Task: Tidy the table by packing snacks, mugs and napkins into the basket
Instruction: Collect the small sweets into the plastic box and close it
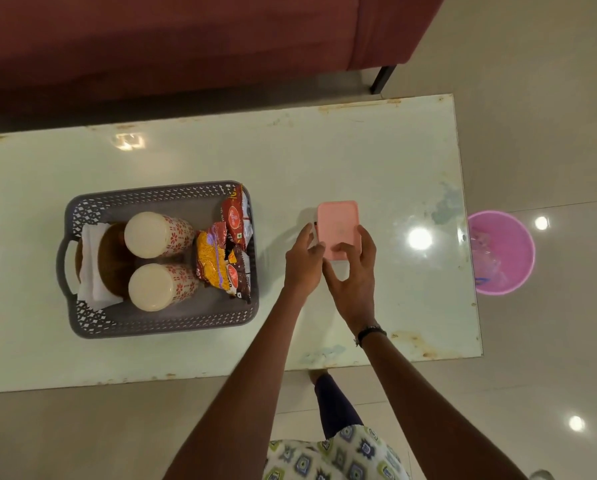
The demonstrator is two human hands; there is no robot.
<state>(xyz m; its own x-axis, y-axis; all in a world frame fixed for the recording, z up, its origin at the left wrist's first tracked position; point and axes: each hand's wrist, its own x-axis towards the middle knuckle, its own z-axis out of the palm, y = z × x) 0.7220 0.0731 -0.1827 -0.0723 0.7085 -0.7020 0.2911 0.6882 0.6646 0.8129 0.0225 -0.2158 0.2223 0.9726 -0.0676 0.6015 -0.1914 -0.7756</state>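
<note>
A grey lattice basket (158,323) sits on the left half of the glass table (359,150). Inside it stand two white mugs with red flower prints, one behind (158,234) and one in front (162,286). White napkins (91,268) and brown round mats lie at the basket's left side. Several snack packets (221,254) stand at its right side. To the right of the basket, both hands grip a pink lidded box (338,223). My left hand (304,261) touches its left edge and my right hand (352,271) holds its near end.
A pink bin (501,251) stands on the floor past the table's right edge. A dark red sofa (186,39) runs along the far side of the table. My leg and patterned garment show below the near table edge.
</note>
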